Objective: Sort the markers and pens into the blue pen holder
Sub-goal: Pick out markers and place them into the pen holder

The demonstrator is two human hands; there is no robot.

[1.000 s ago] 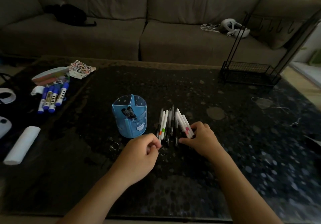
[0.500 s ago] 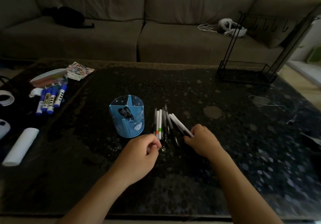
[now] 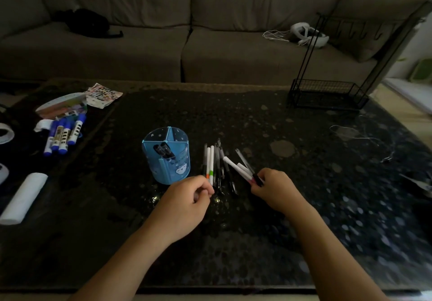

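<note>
Three white markers (image 3: 238,168) now fan clear of the pile, my right hand (image 3: 273,189) fingers pinching them, ready for the blue pen holder (image 3: 167,158).

Dim, underexposed room; wide-angle edges bend noticeably.

- The right hand (image 3: 273,189) covers the near ends of the white pens (image 3: 238,168).
- The left hand (image 3: 187,201) hides whatever its curled fingers pinch.
</note>
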